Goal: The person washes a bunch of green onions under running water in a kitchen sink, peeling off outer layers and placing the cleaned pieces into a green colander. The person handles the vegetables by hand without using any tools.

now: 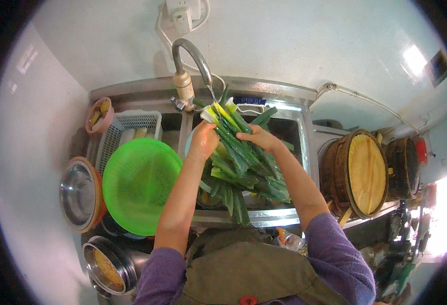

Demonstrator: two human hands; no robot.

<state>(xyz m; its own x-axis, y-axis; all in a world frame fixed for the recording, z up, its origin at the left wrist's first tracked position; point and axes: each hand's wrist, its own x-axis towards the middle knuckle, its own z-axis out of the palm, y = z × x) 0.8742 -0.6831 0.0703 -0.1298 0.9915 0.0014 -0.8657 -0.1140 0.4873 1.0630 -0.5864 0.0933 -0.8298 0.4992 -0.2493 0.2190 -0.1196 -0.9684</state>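
Observation:
Both my hands grip a bunch of long green leafy stalks (238,152), probably leeks or garlic greens, over the metal sink (303,133). My left hand (205,140) holds the bunch near its pale cut ends. On the other side, my right hand (259,138) has its thumb laid across the stalks. A thin stream of water falls from the curved faucet (191,47) onto the pale ends. The leaves fan down towards me and hang over the sink's front edge. Much of the basin is hidden beneath them.
A green plastic colander (141,187) stands left of the sink, before a white basket (153,118). Metal bowls (79,194) and a pot (111,265) are farther left. At right sit a wooden steamer (367,175) and a darker one (402,167). A plug (182,21) is on the wall.

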